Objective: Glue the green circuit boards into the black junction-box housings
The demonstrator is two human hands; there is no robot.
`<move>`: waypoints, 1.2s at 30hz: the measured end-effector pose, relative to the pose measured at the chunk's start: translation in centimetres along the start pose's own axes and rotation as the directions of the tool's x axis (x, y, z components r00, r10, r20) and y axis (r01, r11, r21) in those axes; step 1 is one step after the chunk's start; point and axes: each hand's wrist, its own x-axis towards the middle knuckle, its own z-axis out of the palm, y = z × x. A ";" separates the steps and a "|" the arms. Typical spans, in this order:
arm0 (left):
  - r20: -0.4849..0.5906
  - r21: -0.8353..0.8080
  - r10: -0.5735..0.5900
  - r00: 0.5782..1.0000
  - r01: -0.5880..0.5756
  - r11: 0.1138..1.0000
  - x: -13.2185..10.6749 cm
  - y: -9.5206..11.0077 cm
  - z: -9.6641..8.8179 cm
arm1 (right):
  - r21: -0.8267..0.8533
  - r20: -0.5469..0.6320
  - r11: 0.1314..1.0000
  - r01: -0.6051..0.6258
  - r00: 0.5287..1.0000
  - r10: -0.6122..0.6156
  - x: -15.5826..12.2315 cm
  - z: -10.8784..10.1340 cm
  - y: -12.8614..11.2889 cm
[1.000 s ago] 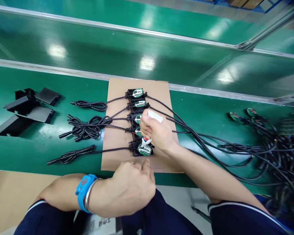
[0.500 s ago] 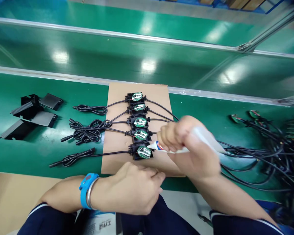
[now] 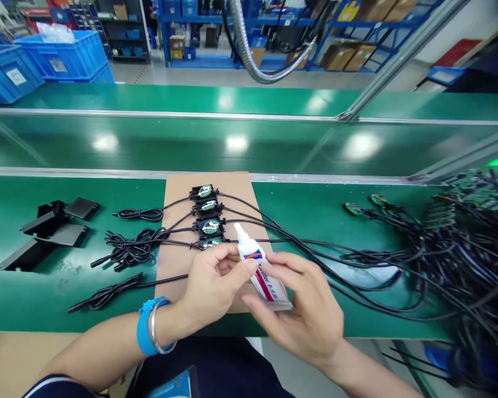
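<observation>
Bottle | label partly readable: "uter" | left grip and right grip both grasping bottle

Electronics assembly workshop | green workbench | circuit boards | blue bins | storage rack

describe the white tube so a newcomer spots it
On the green workbench, find the cardboard sheet. Over its near end, between the left hand and right hand, is the white tube, set apart from the black cables by its pointed nozzle and red stripe.
</observation>
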 end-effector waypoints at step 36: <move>0.268 0.962 0.115 0.957 -0.273 0.029 -4.1 -1.0 -9.6 | 0.100 0.499 0.995 0.007 0.865 -0.056 -4.2 3.2 9.2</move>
